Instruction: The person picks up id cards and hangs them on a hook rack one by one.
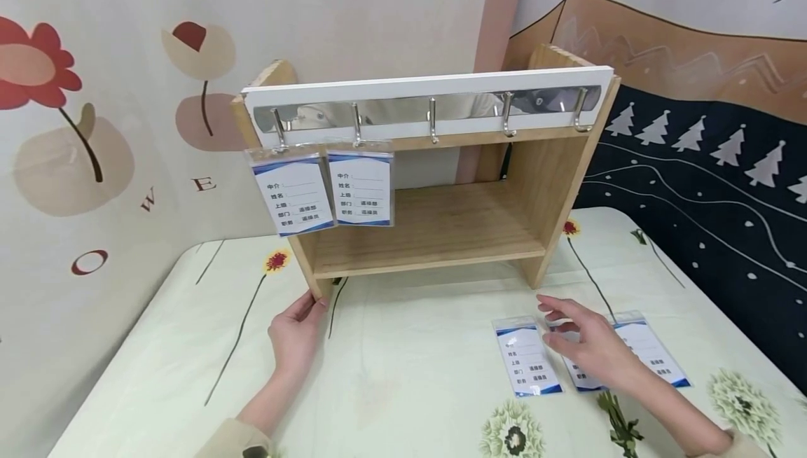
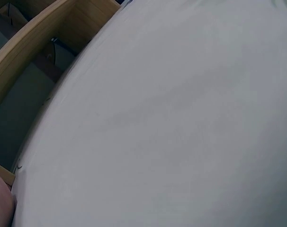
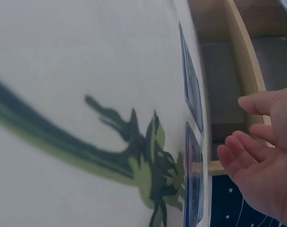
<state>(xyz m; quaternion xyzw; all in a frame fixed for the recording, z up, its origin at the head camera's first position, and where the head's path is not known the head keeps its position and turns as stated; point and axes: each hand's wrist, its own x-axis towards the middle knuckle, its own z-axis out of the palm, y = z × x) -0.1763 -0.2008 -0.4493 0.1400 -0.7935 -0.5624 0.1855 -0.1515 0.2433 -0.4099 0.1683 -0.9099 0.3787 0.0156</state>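
Observation:
A small wooden shelf [image 1: 429,220] stands on the table, with a white hook rail [image 1: 403,87] across its top front. My left hand [image 1: 296,332] grips the foot of its left side panel, thumb at the front. Two clear-sleeved badge cards hang from the rail's left hooks: a tilted one [image 1: 293,195] and a straighter one [image 1: 361,190]. My right hand [image 1: 586,346], fingers loosely bent and holding nothing, is over the badge cards on the table. The left card [image 1: 528,360] shows fully; the hand partly covers the middle card [image 1: 585,379] and right card [image 1: 656,353].
Three metal hooks, including the middle hook [image 1: 432,118], carry no cards. The pale flowered tablecloth [image 1: 403,374] spreads under the shelf. A patterned curtain [image 1: 378,17] hangs behind, and a dark cloth with white trees [image 1: 693,157] is at the right.

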